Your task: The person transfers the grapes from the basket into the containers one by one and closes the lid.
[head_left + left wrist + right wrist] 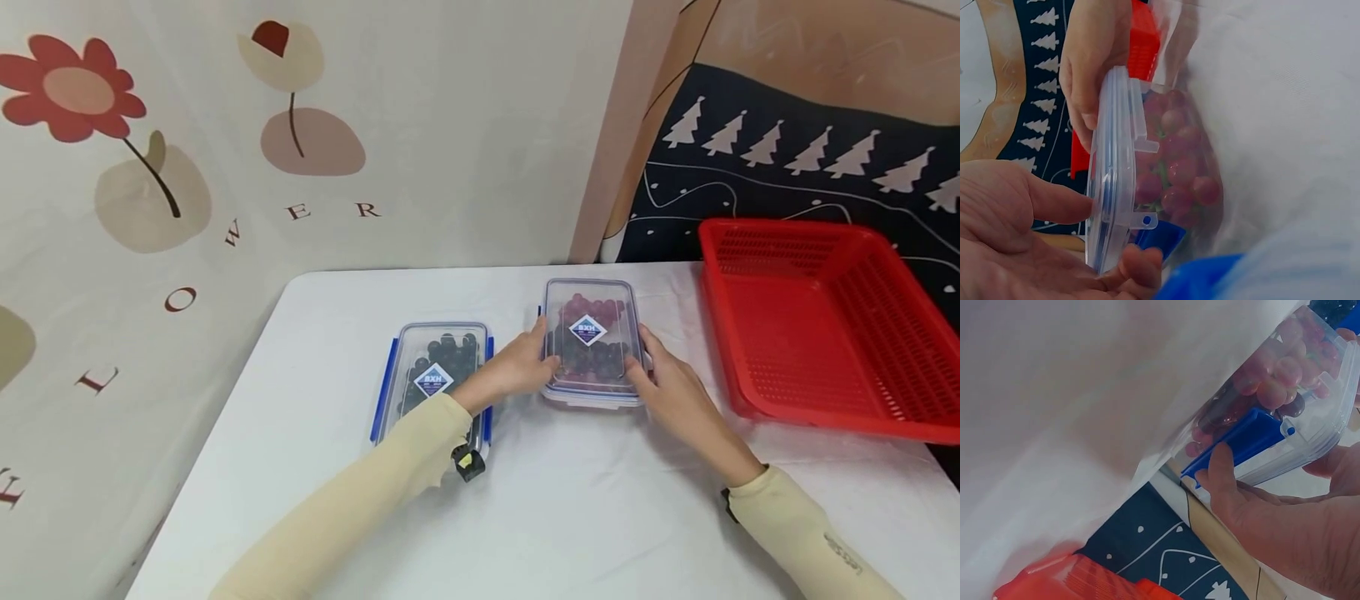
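A clear lidded food container point(592, 354) with red and dark grapes inside stands on the white table, its lid lying on top. My left hand point(517, 364) grips its left side, thumb at the lid's edge and fingers beside a blue clip point(1165, 239) that juts out from the wall. On the opposite side my right hand point(675, 390) holds the container, thumb over the lid and a fingertip against another blue clip point(1241, 442), which slants down along the wall. Red grapes point(1179, 172) show through the end wall.
A second lidded container point(420, 354) of dark grapes, with blue clips along its sides, stands to the left, partly under my left forearm. At the right is a red plastic basket point(795, 350). Printed cloth point(465, 167) hangs behind the white table point(315, 358).
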The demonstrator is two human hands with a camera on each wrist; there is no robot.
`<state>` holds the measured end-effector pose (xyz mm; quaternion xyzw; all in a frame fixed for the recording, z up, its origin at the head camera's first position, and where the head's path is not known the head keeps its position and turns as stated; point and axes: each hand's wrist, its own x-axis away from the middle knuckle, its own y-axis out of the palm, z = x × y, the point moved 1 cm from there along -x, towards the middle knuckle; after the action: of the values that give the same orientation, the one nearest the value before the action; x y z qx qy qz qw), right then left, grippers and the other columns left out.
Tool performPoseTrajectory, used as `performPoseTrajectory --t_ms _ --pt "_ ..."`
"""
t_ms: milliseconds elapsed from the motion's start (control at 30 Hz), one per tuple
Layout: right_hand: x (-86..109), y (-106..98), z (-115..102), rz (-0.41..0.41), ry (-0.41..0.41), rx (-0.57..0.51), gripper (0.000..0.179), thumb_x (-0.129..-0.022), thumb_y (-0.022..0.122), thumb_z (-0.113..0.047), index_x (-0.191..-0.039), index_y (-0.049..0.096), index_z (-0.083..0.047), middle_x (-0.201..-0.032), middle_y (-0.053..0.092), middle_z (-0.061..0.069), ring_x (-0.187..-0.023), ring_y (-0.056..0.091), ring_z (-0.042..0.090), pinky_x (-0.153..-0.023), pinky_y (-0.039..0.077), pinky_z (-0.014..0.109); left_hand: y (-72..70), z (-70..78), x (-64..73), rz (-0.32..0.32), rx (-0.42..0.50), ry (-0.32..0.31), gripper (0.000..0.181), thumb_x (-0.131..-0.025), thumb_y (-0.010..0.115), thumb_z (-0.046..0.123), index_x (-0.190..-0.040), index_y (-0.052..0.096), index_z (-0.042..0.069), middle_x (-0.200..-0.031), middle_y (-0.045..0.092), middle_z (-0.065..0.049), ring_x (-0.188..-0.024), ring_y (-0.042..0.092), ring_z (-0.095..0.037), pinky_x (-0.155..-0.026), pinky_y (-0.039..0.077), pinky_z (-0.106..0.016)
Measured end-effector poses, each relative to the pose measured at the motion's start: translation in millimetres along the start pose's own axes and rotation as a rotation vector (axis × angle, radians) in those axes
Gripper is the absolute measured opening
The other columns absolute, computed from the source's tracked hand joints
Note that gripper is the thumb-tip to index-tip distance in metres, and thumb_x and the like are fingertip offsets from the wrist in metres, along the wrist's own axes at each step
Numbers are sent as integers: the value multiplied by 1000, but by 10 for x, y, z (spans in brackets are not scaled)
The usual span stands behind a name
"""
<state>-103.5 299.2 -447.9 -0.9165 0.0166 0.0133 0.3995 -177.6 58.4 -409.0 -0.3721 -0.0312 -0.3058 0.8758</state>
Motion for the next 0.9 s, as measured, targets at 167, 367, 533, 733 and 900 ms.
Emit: performPoseTrajectory --t_ms 167,367,533,733,900 --pt "-11 9 -24 -16 -6 -38 73 -117 48 -35 -173 18 1 -166 38 34 -151 41 52 -118 34 69 0 -4 29 -12 47 -55 79 -115 54 24 -176 5 10 -173 17 -37 -158 28 -49 -126 26 -60" --pt "-71 12 -30 -48 37 -136 84 -116 52 -35 -171 4 6 -163 34 40 -145 45 54 -119 33 68 -11 -36 50 4 181 -80 85 -114 58 21 -176 1 7 -176 21 -26 -161 24 -43 -129 21 -54" --pt "-86 -23 -17 -70 106 -97 87 -114 53 -46 -166 17 14 -152 47 41 -135 54 52 -114 41 67 -12 -55 40 39 192 -134 69 -112 65 24 -162 33 -11 -151 54 -30 -137 56 -38 -112 47 -45" --pt "-53 12 -58 57 -32 36 39 -114 56 -31 -120 65 7 -97 68 23 -91 64 38 -79 55 54 26 -17 39 126 73 -102 28 -109 69 20 -114 63 -7 -92 59 -11 -82 56 -24 -73 47 -36" --pt "-46 69 -130 214 -162 168 24 -110 58 -14 -89 52 -6 -74 48 10 -69 53 33 -60 44 49 60 13 48 180 -31 -34 30 -111 64 17 -114 66 -12 -100 67 -22 -83 60 -30 -74 52 -40"
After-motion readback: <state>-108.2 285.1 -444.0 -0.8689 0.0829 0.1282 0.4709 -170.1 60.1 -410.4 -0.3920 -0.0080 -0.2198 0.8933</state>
